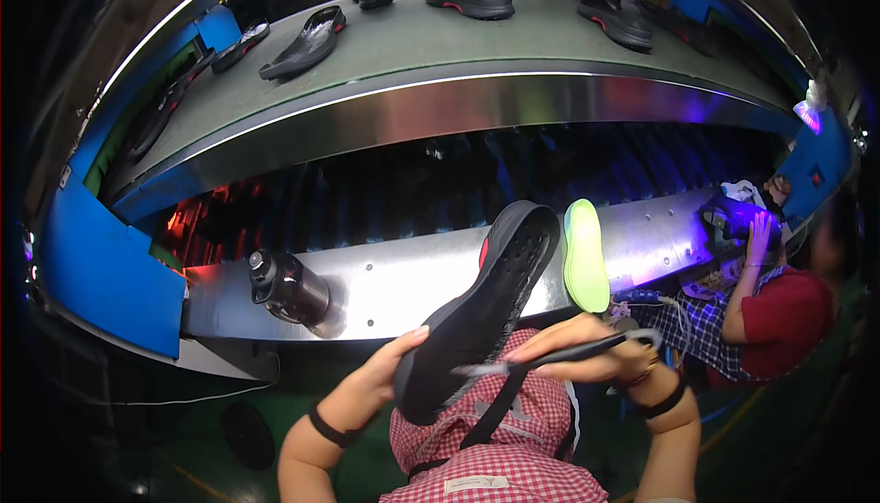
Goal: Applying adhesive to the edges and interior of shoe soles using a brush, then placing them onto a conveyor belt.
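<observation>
My left hand (374, 375) is closed on the near end of a black shoe sole (486, 297) with a red patch on its side. The sole is tilted, its hollowed inner face turned up. Held in my right hand (587, 349) is a slim black-handled tool (568, 353). Its pale, thin tip lies over the inner face near the heel end and is blurred; I cannot tell whether it touches. Just beyond the right hand, a yellow-green foam sole piece (585, 255) rests on the metal ledge.
A dark bottle (289, 287) stands on the metal ledge (394, 287) at left. Beyond a dark slatted conveyor (394, 182), a green belt (394, 44) bears several black soles. At right, a co-worker in a red sleeve (779, 315) handles a dark piece. Blue machine housings flank both sides.
</observation>
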Action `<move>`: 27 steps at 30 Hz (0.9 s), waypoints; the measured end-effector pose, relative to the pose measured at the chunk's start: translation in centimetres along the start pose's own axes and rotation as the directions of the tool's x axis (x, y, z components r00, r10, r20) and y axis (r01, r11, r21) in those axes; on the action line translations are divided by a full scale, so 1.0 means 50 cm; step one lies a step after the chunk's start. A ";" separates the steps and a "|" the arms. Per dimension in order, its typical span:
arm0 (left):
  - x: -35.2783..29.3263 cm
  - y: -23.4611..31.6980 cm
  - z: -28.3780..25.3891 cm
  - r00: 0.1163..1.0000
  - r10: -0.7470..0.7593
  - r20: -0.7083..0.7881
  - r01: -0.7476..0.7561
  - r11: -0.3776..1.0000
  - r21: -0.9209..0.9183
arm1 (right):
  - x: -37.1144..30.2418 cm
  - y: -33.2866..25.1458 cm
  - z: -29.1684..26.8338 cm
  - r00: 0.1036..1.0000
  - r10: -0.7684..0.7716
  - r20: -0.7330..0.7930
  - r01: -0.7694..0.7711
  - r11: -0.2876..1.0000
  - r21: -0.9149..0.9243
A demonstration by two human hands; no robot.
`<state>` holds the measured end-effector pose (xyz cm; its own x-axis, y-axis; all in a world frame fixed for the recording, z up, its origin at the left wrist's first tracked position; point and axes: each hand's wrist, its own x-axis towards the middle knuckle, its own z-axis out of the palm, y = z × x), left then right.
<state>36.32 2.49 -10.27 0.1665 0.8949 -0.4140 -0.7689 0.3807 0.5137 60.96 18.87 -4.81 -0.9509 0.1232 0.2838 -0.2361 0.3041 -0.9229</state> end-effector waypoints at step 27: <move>0.071 -0.079 -0.026 0.992 0.011 0.125 0.016 0.978 -0.209 | 0.054 0.214 -0.014 0.612 -0.391 -0.688 -0.306 0.684 -0.662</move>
<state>39.17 3.85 -14.73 0.2343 0.9210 -0.3111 -0.8780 0.3379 0.3389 56.00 23.14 -13.74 -0.3521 0.6062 0.7132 0.2621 0.7953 -0.5466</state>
